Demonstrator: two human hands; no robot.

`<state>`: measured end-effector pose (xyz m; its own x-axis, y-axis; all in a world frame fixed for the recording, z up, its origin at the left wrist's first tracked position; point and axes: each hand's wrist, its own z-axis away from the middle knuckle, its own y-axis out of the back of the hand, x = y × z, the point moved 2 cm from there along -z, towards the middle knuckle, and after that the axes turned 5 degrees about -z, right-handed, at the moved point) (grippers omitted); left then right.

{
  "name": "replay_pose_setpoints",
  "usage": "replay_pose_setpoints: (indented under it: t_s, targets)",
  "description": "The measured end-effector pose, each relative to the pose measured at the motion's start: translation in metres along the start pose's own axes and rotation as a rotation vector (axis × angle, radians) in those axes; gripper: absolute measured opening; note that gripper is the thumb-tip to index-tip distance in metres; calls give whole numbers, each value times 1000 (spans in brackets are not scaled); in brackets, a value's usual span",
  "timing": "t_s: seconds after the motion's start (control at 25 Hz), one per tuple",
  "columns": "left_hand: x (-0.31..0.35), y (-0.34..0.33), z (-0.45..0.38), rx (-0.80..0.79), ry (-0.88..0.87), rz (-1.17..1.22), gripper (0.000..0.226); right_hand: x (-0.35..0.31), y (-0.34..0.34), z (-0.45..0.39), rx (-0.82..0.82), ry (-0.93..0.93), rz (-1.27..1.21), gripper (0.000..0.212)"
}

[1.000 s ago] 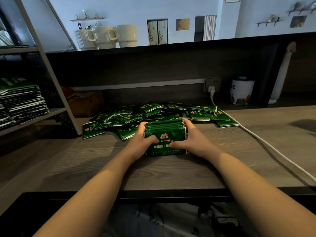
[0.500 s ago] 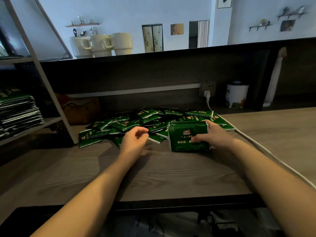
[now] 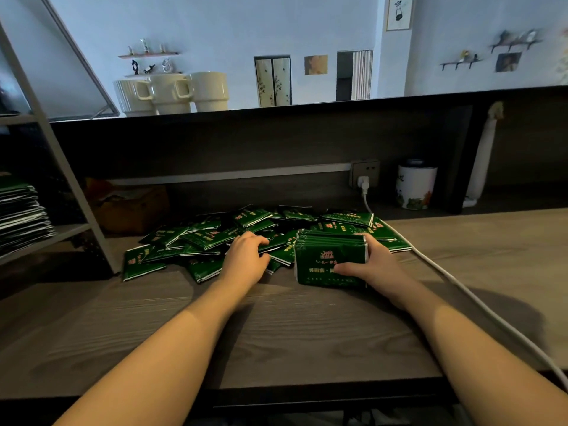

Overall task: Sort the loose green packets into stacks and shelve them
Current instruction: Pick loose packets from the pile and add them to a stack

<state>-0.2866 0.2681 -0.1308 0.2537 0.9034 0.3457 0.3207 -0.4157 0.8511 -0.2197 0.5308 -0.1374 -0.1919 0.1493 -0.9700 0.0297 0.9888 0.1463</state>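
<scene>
Wooden counter (image 3: 307, 339): right hand (image 3: 376, 267) gripped the packet stack (image 3: 325, 259); beside it, left hand (image 3: 246, 259) curled onto loose packets (image 3: 196, 238)

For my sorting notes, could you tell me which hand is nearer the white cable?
Right. The right hand grips the stack just left of the white cable; the left hand is farther left, on the loose packets.

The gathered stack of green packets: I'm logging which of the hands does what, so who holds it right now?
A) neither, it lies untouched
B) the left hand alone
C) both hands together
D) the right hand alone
D: the right hand grips the stack at its right side, while the left hand reaches into the loose packets beside it.
</scene>
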Motion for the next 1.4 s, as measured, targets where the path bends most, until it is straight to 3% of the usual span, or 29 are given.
replay_pose_setpoints:
  t_s: [0.28, 0.4, 0.48, 0.64, 0.8, 0.96, 1.08, 1.16, 1.24, 1.32, 1.4]
  targets:
    - [-3, -3, 5, 121, 0, -46, 16, 0, -2, 1, -32, 26, -15, 57]
    - [0, 12, 9, 240, -9, 93, 13, 0, -1, 2, -25, 42, -11, 54]
    - [0, 23, 12, 272, 88, 265, 12, 0, -1, 2, -20, 38, -13, 53]
    - [-10, 27, 27, 181, 397, 891, 13, -1, 0, 4, -16, 39, -8, 51]
    - [-31, 21, 44, 129, 495, 802, 17, -1, 0, 7, -10, 51, -9, 50]
    - [-29, 21, 44, 47, 460, 767, 24, 0, 1, 7, -1, 40, -8, 53]
    - [-30, 23, 44, 102, 494, 770, 11, 1, 1, 6, 2, 29, 0, 55]
    - [-35, 27, 43, 211, 551, 852, 10, 3, 1, 6, 6, 23, 7, 58]
    - [-35, 31, 44, 258, 608, 1081, 15, 3, 3, 5, 11, 13, 15, 69]
    - [-31, 32, 44, 186, 583, 1301, 43, 3, 3, 5, 4, -3, 21, 81]
    - [-22, 28, 46, 41, 481, 1299, 35, 1, 2, 6, -8, -7, 19, 83]
